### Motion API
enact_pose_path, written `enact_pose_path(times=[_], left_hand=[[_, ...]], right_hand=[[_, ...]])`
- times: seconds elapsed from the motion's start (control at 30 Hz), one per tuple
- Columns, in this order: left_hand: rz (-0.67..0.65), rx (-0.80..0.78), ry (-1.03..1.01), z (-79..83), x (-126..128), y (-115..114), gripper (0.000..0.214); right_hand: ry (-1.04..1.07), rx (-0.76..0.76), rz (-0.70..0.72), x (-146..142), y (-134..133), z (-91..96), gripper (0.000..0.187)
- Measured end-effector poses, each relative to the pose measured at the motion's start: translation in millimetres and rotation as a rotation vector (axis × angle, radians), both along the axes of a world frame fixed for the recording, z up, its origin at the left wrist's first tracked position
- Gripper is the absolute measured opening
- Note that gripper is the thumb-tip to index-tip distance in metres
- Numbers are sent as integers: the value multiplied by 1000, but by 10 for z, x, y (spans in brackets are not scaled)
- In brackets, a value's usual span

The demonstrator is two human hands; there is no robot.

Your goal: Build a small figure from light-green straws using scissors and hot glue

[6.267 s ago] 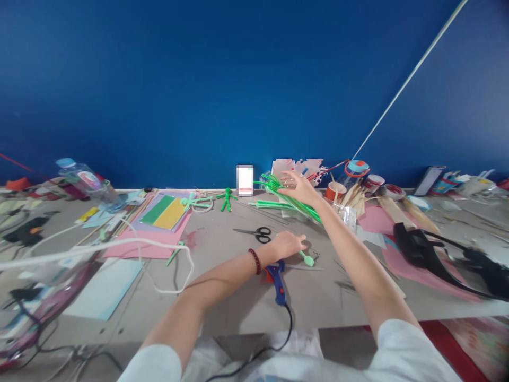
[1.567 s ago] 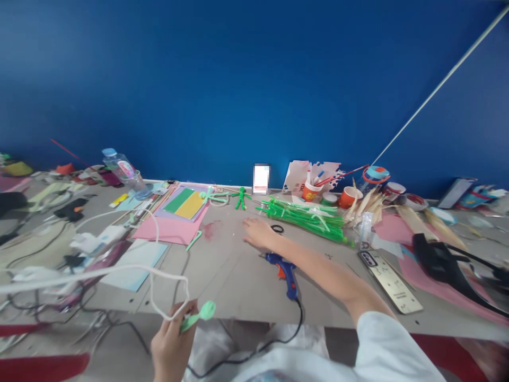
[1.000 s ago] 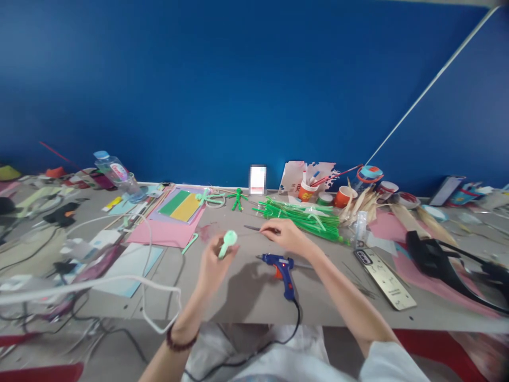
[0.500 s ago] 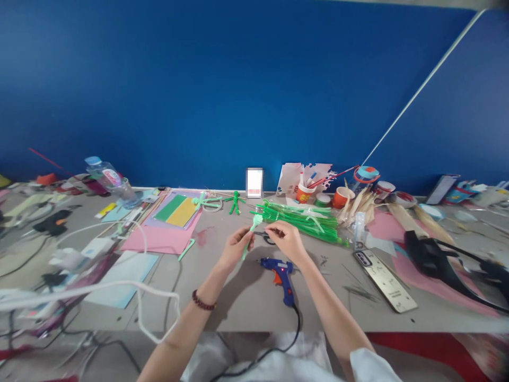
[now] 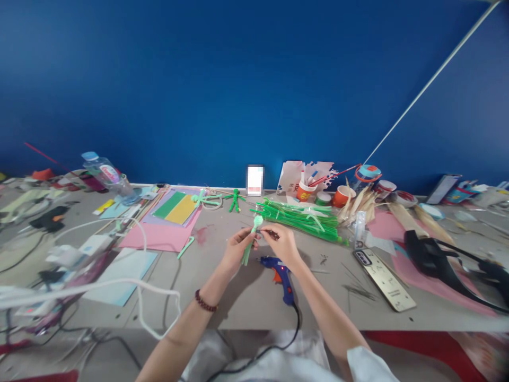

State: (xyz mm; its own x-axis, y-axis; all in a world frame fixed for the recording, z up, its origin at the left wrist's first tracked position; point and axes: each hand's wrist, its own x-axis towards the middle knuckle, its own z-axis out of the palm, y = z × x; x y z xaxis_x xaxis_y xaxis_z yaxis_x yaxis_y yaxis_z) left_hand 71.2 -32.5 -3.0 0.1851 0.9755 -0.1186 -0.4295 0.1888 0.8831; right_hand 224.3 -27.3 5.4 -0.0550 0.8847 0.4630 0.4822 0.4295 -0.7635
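My left hand is closed around a light green pipe-cleaner figure. The figure's round, fuzzy head sticks up above the fingers, and its loose ends hang below them. Close to its right side, my right hand has its fingers pinched together; what lies between the fingertips is too small to make out. Just below the hands a blue glue gun lies on the table with a small red light showing. Behind them is a bundle of green pipe cleaners in clear wrap.
A darker green pipe-cleaner figure and a screen stand by the blue wall. Coloured sheets and white cables lie left. Right are a phone, paper cups and a black strap-like object.
My right hand has moved left, its fingertips now close against the light green figure. The figure's hanging ends show more below my left hand. The glue gun stays put.
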Motion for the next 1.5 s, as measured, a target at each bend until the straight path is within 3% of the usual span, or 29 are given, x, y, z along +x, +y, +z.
enact_pose_path(times=[0.17,0.43,0.9,1.17,1.5], left_hand=[[-23,-4,40,-39,10,1,38],[65,-61,4,-41,39,24,32],[83,-104,-22,-64,23,45,29],[179,-91,-8,-101,-10,86,27],[129,-124,32,-91,6,57,29]], right_hand=[[76,-87,22,-24,-16,-1,11],[38,-67,7,-46,-15,-32,11],[-18,-34,-5,-68,2,-105,15],[-7,-36,-7,-69,12,-133,14],[-32,-10,8,-74,12,-127,16]])
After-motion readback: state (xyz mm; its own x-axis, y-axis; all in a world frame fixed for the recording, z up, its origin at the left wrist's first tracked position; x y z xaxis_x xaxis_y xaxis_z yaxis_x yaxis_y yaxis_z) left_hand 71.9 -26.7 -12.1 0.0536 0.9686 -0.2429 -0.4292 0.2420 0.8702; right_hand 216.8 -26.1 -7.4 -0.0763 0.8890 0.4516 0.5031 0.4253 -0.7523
